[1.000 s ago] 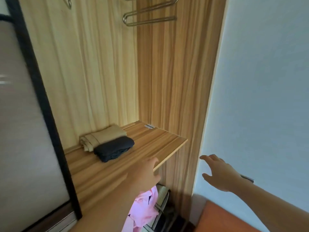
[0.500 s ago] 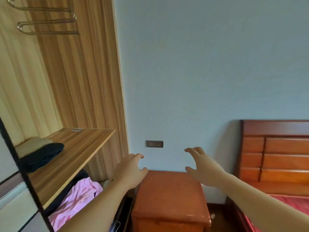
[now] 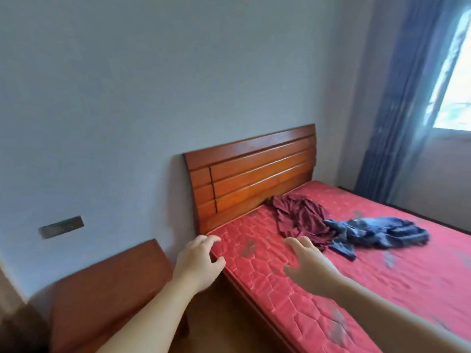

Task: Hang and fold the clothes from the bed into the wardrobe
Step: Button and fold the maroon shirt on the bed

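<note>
Clothes [image 3: 331, 225] on bed [image 3: 407, 271] | beyond empty hands [image 3: 308, 263]

light: daylight from window [image 3: 456, 72], blown out | wall [image 3: 127, 85]: dim, evenly shaded | focus: soft, motion-blurred | edges: wide-angle bending, curtain [image 3: 397, 110] smeared

my left hand [image 3: 197, 263] and right hand [image 3: 309, 264] reach out empty, fingers loose, low in the frame over the red mattress [image 3: 280, 289]. a maroon garment [image 3: 298, 215] and blue garment [image 3: 377, 231] lie crumpled at centre right, touching.
</note>
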`<state>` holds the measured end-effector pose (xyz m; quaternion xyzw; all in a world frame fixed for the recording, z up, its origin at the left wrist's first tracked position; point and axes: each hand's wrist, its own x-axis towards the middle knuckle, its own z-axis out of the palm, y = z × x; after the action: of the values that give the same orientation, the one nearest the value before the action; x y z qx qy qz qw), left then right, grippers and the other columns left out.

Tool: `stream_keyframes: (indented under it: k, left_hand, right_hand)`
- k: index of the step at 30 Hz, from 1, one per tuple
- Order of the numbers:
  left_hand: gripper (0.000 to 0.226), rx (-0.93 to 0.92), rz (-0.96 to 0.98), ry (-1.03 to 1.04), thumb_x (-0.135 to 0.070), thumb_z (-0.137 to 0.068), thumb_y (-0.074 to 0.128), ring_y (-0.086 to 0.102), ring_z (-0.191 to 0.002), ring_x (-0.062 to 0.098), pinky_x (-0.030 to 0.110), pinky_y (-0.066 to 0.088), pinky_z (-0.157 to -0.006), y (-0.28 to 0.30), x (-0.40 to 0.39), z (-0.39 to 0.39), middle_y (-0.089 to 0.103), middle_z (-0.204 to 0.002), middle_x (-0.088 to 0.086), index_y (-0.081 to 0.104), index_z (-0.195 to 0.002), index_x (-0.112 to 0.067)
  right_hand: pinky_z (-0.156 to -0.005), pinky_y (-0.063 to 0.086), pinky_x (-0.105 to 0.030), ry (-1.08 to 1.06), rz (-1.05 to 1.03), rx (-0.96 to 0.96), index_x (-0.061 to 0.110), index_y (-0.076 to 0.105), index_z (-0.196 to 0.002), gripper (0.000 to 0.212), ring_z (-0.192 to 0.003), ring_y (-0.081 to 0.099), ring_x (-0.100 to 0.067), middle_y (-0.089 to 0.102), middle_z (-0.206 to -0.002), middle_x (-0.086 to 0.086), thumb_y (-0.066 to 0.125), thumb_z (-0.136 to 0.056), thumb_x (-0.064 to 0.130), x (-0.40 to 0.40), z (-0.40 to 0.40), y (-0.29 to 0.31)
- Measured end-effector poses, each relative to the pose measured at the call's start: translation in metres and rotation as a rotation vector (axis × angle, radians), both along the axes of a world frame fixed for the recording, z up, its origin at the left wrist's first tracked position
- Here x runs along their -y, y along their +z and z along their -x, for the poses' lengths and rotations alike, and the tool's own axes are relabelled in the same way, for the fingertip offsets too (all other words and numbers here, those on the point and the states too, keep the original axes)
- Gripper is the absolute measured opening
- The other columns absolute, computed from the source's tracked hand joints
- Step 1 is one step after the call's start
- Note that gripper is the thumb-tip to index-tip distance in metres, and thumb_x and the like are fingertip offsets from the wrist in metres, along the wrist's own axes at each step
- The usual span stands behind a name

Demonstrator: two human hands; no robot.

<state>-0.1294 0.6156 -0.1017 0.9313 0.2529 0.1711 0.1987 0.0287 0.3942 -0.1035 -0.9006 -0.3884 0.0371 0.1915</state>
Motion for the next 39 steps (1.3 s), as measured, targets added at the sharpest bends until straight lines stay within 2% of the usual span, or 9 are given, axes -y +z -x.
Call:
stream_keyframes:
  k: [6, 12, 15, 19, 23, 27, 32, 39]
  left_hand:
    - [0.048, -0.072, 0.057, -0.291, -0.042, -0.089, 0.055, 0.044, -0.121, 0.013, 0.031, 0.042, -0.100, -0.037, 0.118, -0.035, 0.048, -0.134, -0.011, 0.046, -0.136, -0.034]
    - [0.050, -0.145, 0.029, -0.437, -0.042, -0.088, 0.055, 0.043, -0.124, 0.016, 0.033, 0.040, -0.102, -0.040, 0.213, -0.062, 0.047, -0.137, -0.008, 0.045, -0.136, -0.034]
    - [0.049, -0.165, 0.014, -0.467, -0.041, -0.089, 0.054, 0.041, -0.126, 0.016, 0.035, 0.039, -0.103, -0.032, 0.251, -0.073, 0.046, -0.138, -0.007, 0.045, -0.136, -0.034]
    - [0.047, -0.209, 0.055, -0.381, -0.042, -0.088, 0.054, 0.042, -0.125, 0.019, 0.038, 0.041, -0.101, -0.025, 0.279, -0.074, 0.046, -0.138, -0.004, 0.047, -0.133, -0.033]
    - [0.047, -0.266, -0.007, -0.334, -0.043, -0.088, 0.053, 0.044, -0.123, 0.020, 0.039, 0.041, -0.101, -0.025, 0.276, -0.074, 0.045, -0.138, -0.004, 0.046, -0.134, -0.033]
    - [0.049, -0.303, -0.028, -0.323, -0.042, -0.088, 0.053, 0.042, -0.126, 0.019, 0.039, 0.041, -0.102, -0.028, 0.252, -0.085, 0.044, -0.139, -0.005, 0.044, -0.136, -0.034]
    - [0.049, -0.283, -0.018, -0.298, -0.042, -0.087, 0.053, 0.044, -0.123, 0.018, 0.037, 0.043, -0.099, -0.037, 0.197, -0.138, 0.045, -0.137, -0.005, 0.045, -0.135, -0.034]
    - [0.047, -0.285, 0.027, -0.336, -0.040, -0.088, 0.053, 0.045, -0.122, 0.016, 0.034, 0.044, -0.096, -0.058, 0.112, -0.230, 0.045, -0.136, -0.008, 0.045, -0.135, -0.035]
  right_hand:
    - [-0.097, 0.044, -0.032, -0.241, 0.100, -0.046, 0.032, 0.031, -0.144, 0.063, -0.126, 0.044, -0.018, 0.034, -0.142, 0.004, 0.057, -0.087, 0.040, 0.144, 0.039, -0.021]
    - [-0.100, 0.042, -0.030, -0.419, 0.085, -0.050, 0.034, 0.031, -0.144, 0.063, -0.127, 0.043, -0.017, 0.034, -0.141, 0.006, 0.058, -0.087, 0.042, 0.251, 0.061, -0.020]
    - [-0.100, 0.043, -0.031, -0.468, 0.077, -0.040, 0.034, 0.031, -0.144, 0.064, -0.127, 0.042, -0.016, 0.034, -0.141, 0.006, 0.058, -0.087, 0.042, 0.289, 0.059, -0.019]
    - [-0.095, 0.046, -0.035, -0.517, 0.107, -0.031, 0.034, 0.031, -0.143, 0.063, -0.127, 0.043, -0.019, 0.035, -0.141, 0.004, 0.056, -0.087, 0.047, 0.319, 0.048, -0.020]
    - [-0.092, 0.047, -0.038, -0.545, 0.112, -0.044, 0.032, 0.034, -0.140, 0.058, -0.123, 0.046, -0.022, 0.038, -0.137, 0.001, 0.054, -0.088, 0.051, 0.318, 0.033, -0.026]
    - [-0.089, 0.048, -0.037, -0.475, 0.115, -0.063, 0.031, 0.034, -0.141, 0.060, -0.120, 0.047, -0.022, 0.039, -0.135, 0.001, 0.055, -0.088, 0.050, 0.290, 0.007, -0.030]
    - [-0.092, 0.048, -0.039, -0.414, 0.114, -0.037, 0.031, 0.032, -0.142, 0.062, -0.121, 0.046, -0.021, 0.038, -0.138, 0.000, 0.054, -0.088, 0.049, 0.235, -0.049, -0.028]
    - [-0.094, 0.046, -0.038, -0.453, 0.176, -0.086, 0.031, 0.033, -0.142, 0.061, -0.124, 0.044, -0.021, 0.036, -0.139, 0.001, 0.055, -0.087, 0.048, 0.154, -0.141, -0.037]
